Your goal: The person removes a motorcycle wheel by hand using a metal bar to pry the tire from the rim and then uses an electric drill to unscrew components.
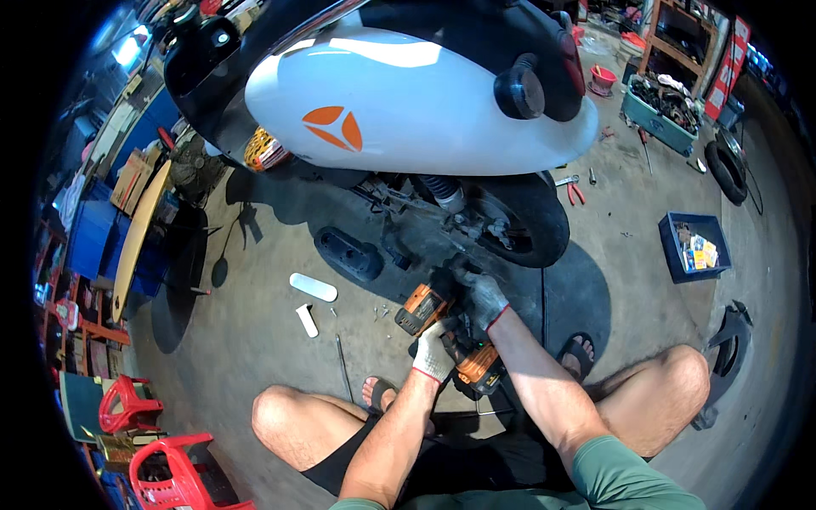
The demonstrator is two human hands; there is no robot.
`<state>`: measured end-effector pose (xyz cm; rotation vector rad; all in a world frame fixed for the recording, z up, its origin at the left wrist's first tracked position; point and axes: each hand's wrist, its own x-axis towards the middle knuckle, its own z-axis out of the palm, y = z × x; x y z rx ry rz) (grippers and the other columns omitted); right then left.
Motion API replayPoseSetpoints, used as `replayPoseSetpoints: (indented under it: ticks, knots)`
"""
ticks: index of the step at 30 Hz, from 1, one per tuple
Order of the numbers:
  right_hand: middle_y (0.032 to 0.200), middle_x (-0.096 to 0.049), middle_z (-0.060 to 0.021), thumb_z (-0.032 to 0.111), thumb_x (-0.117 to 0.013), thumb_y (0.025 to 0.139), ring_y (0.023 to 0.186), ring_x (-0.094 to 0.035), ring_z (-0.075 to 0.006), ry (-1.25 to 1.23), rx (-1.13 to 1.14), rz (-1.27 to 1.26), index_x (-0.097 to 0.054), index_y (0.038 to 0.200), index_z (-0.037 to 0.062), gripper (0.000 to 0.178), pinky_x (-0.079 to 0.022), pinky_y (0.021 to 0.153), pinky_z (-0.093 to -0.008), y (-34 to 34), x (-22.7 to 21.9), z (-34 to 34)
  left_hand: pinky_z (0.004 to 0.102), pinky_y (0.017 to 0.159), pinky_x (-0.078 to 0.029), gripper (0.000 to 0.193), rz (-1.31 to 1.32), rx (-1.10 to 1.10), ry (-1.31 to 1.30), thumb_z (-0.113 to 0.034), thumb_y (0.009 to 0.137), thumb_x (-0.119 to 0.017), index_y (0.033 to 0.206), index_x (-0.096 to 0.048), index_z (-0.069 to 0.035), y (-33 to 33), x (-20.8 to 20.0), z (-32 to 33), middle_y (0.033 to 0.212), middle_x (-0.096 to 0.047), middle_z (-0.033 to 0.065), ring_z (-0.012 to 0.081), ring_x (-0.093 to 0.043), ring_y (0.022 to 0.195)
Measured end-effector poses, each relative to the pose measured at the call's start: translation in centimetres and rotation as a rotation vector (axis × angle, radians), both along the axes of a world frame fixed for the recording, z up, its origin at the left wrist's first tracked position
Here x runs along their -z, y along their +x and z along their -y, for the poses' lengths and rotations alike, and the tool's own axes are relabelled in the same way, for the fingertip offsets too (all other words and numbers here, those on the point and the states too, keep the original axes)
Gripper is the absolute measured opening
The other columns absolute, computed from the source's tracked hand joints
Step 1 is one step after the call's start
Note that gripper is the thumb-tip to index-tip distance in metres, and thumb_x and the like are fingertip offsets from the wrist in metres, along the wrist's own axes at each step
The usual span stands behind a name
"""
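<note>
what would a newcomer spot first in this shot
The big white scooter across the top, with an orange mark on its side panel. Next, the orange and black power tool just below the picture's middle, held in the gloved left grip. Then probably the bright red chairs at lower left.

The scooter (399, 115) stands beyond the power tool (422, 308).
</note>
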<state>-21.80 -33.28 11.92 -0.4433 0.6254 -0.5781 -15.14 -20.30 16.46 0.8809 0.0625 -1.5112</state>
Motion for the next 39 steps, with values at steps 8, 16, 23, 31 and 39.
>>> replayPoseSetpoints:
  ticks: [8,16,23,31,39]
  knots:
    - [0.088,-0.065,-0.0056,0.027,-0.064,0.089,0.074,-0.061,-0.0208,0.034,0.080,-0.219,-0.064,0.105,0.0083,0.024,-0.049,0.059,-0.0350,1.6,-0.5,-0.4,0.0421,0.092,-0.049,0.029,-0.079,0.007,-0.056,-0.013,0.085,-0.053,0.112,-0.057,-0.006,0.8,4.4,0.9,0.105,-0.062,0.0098,0.0257,-0.060,0.099]
    - [0.095,-0.063,-0.0015,0.026,-0.065,0.088,0.084,-0.058,-0.0163,-0.084,0.274,-0.294,-0.063,0.107,0.0098,0.024,-0.047,0.068,-0.0341,1.3,0.8,1.7,0.0366,0.086,-0.051,0.022,-0.145,0.046,-0.048,-0.017,0.084,-0.059,0.106,-0.061,-0.010,0.0,7.0,3.3,0.097,-0.064,0.0068,0.0228,-0.062,0.092]
    - [0.095,-0.062,-0.0036,0.025,-0.065,0.087,0.087,-0.057,-0.0188,-0.100,0.299,-0.362,-0.064,0.106,0.0103,0.023,-0.047,0.070,-0.0364,0.8,0.1,3.8,0.0318,0.078,-0.051,0.012,-0.126,0.030,0.029,-0.010,0.083,-0.059,0.095,-0.062,-0.010,-0.9,6.4,5.2,0.083,-0.061,0.0021,0.0179,-0.061,0.081]
    - [0.097,-0.062,-0.0045,0.023,-0.071,0.080,0.092,-0.055,-0.0200,-0.010,0.303,-0.304,-0.064,0.105,0.0090,0.029,-0.045,0.075,-0.0388,0.8,0.3,4.3,0.0314,0.077,-0.050,0.016,-0.019,0.000,0.019,-0.013,0.083,-0.061,0.098,-0.063,-0.010,-0.7,9.7,5.8,0.088,-0.062,0.0029,0.0177,-0.060,0.084]
    - [0.104,-0.063,-0.0057,0.025,-0.071,0.081,0.099,-0.054,-0.0221,-0.068,0.316,-0.364,-0.062,0.112,0.0069,0.036,-0.043,0.085,-0.0407,0.8,-1.3,4.7,0.0327,0.084,-0.050,0.027,0.047,-0.028,0.014,-0.008,0.084,-0.063,0.111,-0.063,-0.005,-0.6,12.4,6.3,0.099,-0.063,0.0053,0.0190,-0.061,0.091]
